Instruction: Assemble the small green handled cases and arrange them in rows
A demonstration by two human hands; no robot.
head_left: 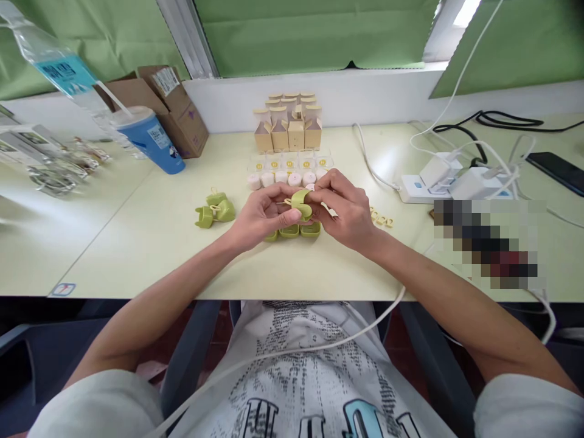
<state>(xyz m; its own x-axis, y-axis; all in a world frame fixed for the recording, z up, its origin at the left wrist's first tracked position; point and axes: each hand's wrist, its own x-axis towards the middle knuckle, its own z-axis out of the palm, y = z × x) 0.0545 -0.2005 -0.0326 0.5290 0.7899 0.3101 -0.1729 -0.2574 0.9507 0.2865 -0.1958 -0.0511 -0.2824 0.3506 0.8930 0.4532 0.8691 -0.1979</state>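
– What am I looking for on the head view?

– I've got the green piece (pixel 300 201) up above the table (pixel 255 274), between the two hands, a pale yellow loop (pixel 288 201) sticking out at its left.

– And the hands?

– The left hand (pixel 263 216) pinches it, thumb across the front. The right hand (pixel 347 210) is at its right edge, fingertips drawn close together; from here I can't tell whether they grip the piece or only touch it.

– What do I see around them?

– Just below, a row of green cups (pixel 289 231), partly covered by the hands. Left of the left hand, three more green parts (pixel 223 210) in a cluster. Near the right forearm, small yellow bits (pixel 387 222). Beyond the hands, I make out a row of pale rolls (pixel 294 179), then clear cases (pixel 289 163), then upright open-topped cartons (pixel 295 135) near the wall.
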